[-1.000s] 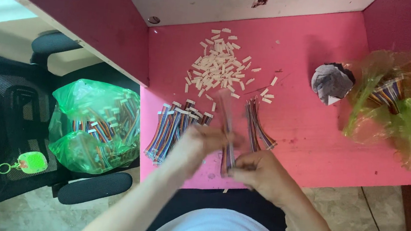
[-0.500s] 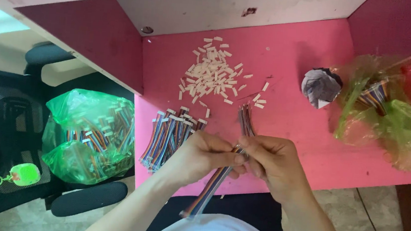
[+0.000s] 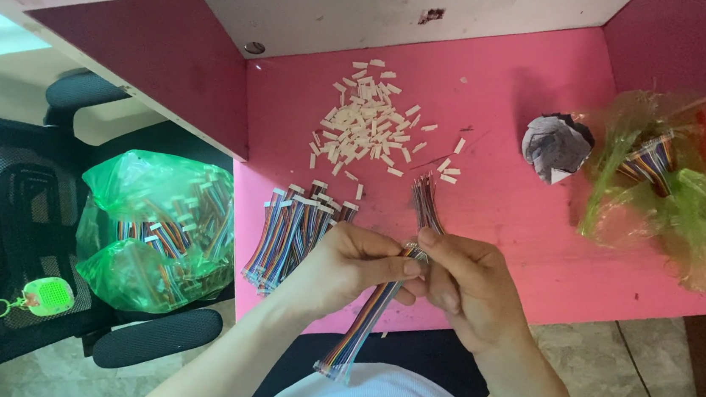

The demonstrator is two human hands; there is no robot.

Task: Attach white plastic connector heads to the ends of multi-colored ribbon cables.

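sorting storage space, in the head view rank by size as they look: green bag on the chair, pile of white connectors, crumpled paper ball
1. green bag, though it sits off the desk
2. pile of white connectors
3. crumpled paper ball

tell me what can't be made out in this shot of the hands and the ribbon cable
Head view, all of it:
- Upper end of the rainbow ribbon cable: hidden where the left hand and right hand pinch together.
- Whether a white connector from the pile is held between the fingertips: covered, too small.
- Contents of the green bag at right: blurred by the plastic.
- Crumpled grey paper: what it wraps cannot be told.
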